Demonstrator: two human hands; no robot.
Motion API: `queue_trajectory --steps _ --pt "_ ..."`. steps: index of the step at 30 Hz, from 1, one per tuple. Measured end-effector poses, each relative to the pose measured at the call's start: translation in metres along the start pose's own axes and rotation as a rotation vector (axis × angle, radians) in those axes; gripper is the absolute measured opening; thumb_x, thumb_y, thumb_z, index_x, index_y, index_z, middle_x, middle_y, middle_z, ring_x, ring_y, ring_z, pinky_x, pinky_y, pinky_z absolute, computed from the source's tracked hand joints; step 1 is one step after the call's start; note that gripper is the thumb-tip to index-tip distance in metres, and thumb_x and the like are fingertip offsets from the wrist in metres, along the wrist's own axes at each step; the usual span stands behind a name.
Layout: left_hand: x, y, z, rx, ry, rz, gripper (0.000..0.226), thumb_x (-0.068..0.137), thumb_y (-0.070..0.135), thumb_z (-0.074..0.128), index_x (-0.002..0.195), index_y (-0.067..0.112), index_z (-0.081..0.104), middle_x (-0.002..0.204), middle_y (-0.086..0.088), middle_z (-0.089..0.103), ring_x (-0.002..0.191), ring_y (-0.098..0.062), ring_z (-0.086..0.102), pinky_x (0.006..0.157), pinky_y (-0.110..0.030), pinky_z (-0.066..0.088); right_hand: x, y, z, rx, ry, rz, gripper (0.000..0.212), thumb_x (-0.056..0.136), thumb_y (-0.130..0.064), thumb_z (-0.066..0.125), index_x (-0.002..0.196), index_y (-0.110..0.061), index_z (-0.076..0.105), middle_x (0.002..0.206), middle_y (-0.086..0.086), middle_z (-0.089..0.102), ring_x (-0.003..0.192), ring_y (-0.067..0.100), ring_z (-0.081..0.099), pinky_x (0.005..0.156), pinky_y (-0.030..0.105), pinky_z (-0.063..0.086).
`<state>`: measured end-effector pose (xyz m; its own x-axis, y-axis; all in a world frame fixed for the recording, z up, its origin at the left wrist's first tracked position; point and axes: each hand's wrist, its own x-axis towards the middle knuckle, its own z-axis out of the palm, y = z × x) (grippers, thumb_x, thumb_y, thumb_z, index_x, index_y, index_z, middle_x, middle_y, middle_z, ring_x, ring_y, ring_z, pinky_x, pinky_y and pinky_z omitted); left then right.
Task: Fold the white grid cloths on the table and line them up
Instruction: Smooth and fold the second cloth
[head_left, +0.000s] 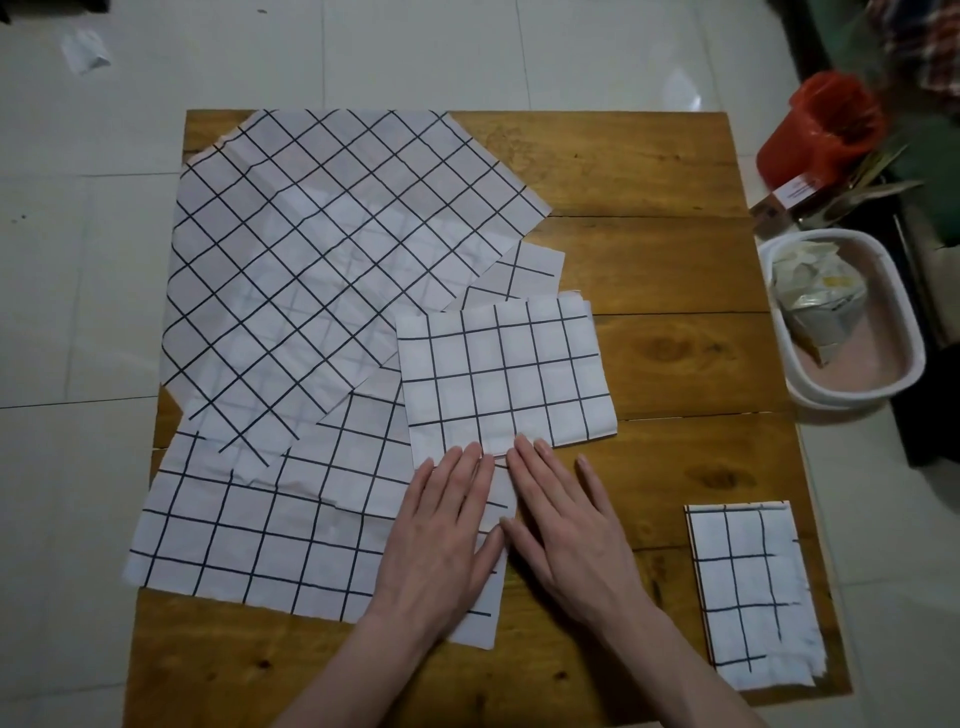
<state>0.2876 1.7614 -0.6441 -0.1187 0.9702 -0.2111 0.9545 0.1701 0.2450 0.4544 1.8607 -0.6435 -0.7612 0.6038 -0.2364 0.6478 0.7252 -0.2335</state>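
Both hands lie flat, fingers extended, gripping nothing: left hand (441, 540) and right hand (571, 530) press the half-folded grid cloth (506, 379) mid-table, likely setting its crease; finished folded cloth (748, 592) parked right; unfolded cloths (332, 249) overlap left.

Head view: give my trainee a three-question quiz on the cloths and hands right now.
1. True or false: the finished folded cloth lies at the table's near right corner, apart from the other cloths.
2. Multiple choice: both hands rest flat at the near edge of which cloth? A) the large diagonal cloth B) the half-folded cloth C) the finished folded cloth
3. Fill in: beside the table on the right sits a white ____ holding crumpled packaging.

Key
1. True.
2. B. The left hand and right hand lie palm down, side by side, grasping nothing.
3. Basket.
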Motion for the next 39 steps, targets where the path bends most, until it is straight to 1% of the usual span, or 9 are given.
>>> queue_trajectory --steps 4,10,14,19,25,31,35,37,39 --pt "0.000 0.000 0.001 -0.003 0.004 -0.008 0.068 0.110 0.051 0.025 0.164 0.010 0.027 0.169 -0.008 0.031 0.157 -0.023 0.027 0.124 -0.047 0.023 -0.007 0.009 0.000 0.011 0.035 0.066 0.066 0.111 -0.055 0.026 0.166 -0.021 0.014 0.175 -0.005 0.009 0.160 0.011 0.007 0.127 0.047 0.023" --pt "-0.002 -0.007 0.002 -0.010 0.011 0.010 0.068 0.109 0.048 0.032 0.166 0.014 0.019 0.175 -0.005 0.014 0.161 -0.022 0.012 0.126 -0.046 0.021 -0.010 0.010 0.003 -0.006 0.095 0.130 0.067 0.111 -0.054 0.030 0.166 -0.017 0.019 0.173 -0.001 0.016 0.160 0.012 0.012 0.125 0.046 0.028" --pt "-0.002 -0.008 0.002 -0.015 -0.005 0.005 0.068 0.109 0.049 0.031 0.167 0.016 0.017 0.175 -0.004 0.011 0.162 -0.022 0.008 0.126 -0.047 0.022 -0.010 0.009 0.002 -0.012 0.127 0.206 0.067 0.110 -0.052 0.031 0.165 -0.015 0.020 0.173 0.001 0.017 0.160 0.013 0.012 0.127 0.042 0.023" --pt "-0.002 -0.008 0.003 -0.005 -0.023 -0.010 0.070 0.109 0.052 0.031 0.167 0.017 0.015 0.176 -0.003 0.009 0.162 -0.022 0.005 0.126 -0.048 0.020 -0.013 0.019 -0.001 -0.015 0.145 0.319 0.066 0.111 -0.053 0.024 0.165 -0.015 0.021 0.173 0.001 0.017 0.160 0.013 0.011 0.128 0.036 0.018" --pt "-0.002 -0.007 0.004 -0.007 -0.027 -0.024 0.071 0.108 0.053 0.030 0.167 0.018 0.014 0.176 -0.003 0.009 0.162 -0.023 0.005 0.126 -0.048 0.018 -0.015 0.026 -0.005 -0.012 0.164 0.422 0.066 0.110 -0.054 0.020 0.163 -0.016 0.027 0.171 0.001 0.023 0.160 0.018 0.017 0.124 0.043 0.029" --pt "-0.004 -0.008 0.002 0.014 -0.070 -0.020 0.074 0.108 0.058 0.026 0.168 0.020 0.004 0.176 -0.001 0.000 0.162 -0.021 -0.002 0.127 -0.046 0.012 -0.009 0.017 -0.010 0.038 0.180 0.475 0.066 0.110 -0.054 0.019 0.161 -0.015 0.033 0.169 0.001 0.029 0.159 0.020 0.019 0.124 0.045 0.030" --pt "-0.004 -0.006 0.002 0.020 -0.072 -0.031 0.075 0.108 0.060 0.026 0.168 0.020 0.005 0.176 -0.002 0.001 0.162 -0.022 -0.002 0.126 -0.046 0.010 -0.007 0.014 -0.016 0.162 0.177 0.495 0.063 0.109 -0.053 0.030 0.162 -0.019 0.031 0.170 -0.002 0.028 0.158 0.017 0.020 0.123 0.042 0.029" --pt "-0.002 -0.002 0.000 0.013 -0.059 -0.051 0.074 0.108 0.059 0.027 0.168 0.019 0.011 0.176 -0.003 0.005 0.162 -0.022 0.002 0.127 -0.047 0.011 -0.003 0.014 -0.023 0.236 0.214 0.518 0.058 0.108 -0.046 0.043 0.158 -0.019 0.038 0.164 0.000 0.038 0.153 0.017 0.030 0.120 0.042 0.035" --pt "0.001 0.002 -0.001 0.007 -0.045 -0.071 0.072 0.108 0.057 0.030 0.166 0.017 0.021 0.175 -0.005 0.013 0.162 -0.023 0.009 0.127 -0.047 0.013 0.004 0.014 -0.032 0.326 0.250 0.545 0.057 0.103 -0.038 0.056 0.154 -0.017 0.043 0.155 0.002 0.048 0.144 0.017 0.039 0.116 0.036 0.037"
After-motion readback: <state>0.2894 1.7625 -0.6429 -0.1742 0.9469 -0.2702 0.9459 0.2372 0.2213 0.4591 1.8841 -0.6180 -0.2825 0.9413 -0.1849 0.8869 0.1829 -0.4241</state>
